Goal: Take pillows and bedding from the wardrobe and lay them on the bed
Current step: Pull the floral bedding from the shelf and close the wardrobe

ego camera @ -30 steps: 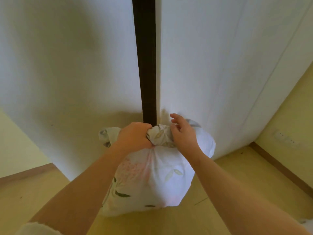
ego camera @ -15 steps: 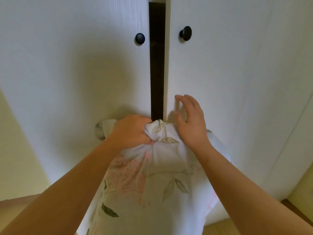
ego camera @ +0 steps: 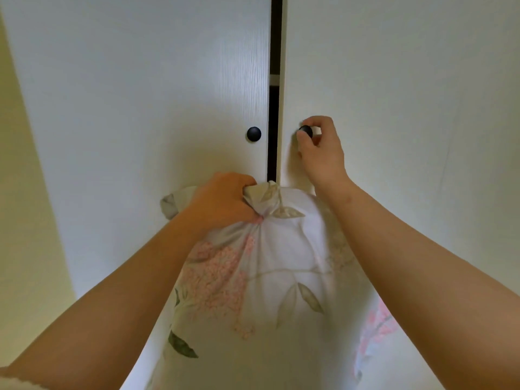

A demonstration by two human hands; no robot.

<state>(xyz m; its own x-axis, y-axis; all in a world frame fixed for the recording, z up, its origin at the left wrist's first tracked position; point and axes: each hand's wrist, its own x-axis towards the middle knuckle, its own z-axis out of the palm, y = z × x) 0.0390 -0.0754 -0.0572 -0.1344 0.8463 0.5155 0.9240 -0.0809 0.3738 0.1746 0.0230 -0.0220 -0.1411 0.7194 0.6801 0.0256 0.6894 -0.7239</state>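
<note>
A white pillow (ego camera: 270, 277) with pink flowers and green leaves hangs in front of the white wardrobe (ego camera: 140, 94). My left hand (ego camera: 222, 202) grips its bunched top edge in a fist. My right hand (ego camera: 319, 149) is off the pillow and pinches the black knob (ego camera: 306, 131) of the right wardrobe door (ego camera: 408, 80). The two doors stand almost shut, with a narrow dark gap (ego camera: 274, 108) between them. The wardrobe's inside is hidden.
A second black knob (ego camera: 253, 134) sits on the left door. A pale yellow wall (ego camera: 25, 220) runs along the left of the wardrobe.
My view has risen from the floor to the door knobs. My right hand left the pillow and went up to the right knob. The left hand kept its hold and lifted the pillow.
</note>
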